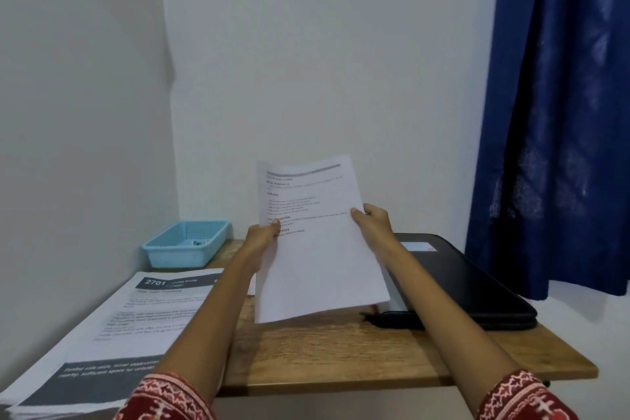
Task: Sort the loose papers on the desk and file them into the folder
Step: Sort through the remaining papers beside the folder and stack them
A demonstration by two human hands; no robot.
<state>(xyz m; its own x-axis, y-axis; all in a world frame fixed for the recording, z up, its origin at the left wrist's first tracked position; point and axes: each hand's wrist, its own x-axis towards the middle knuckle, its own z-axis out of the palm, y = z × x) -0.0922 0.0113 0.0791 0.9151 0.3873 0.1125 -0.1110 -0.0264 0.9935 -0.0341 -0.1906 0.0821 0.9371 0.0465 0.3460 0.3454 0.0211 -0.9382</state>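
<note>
Raised sheet (317,249) hides folder's (477,283) near corner, print blurred (both hands' grip).

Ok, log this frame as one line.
left hand: holds sheet | right hand: holds sheet | sheet: raised above desk | folder: closed, right | stack: left

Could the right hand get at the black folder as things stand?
Probably not at once: the right hand grips the sheet together with the left hand. The black folder lies closed on the desk just below it, nothing between them.
</note>
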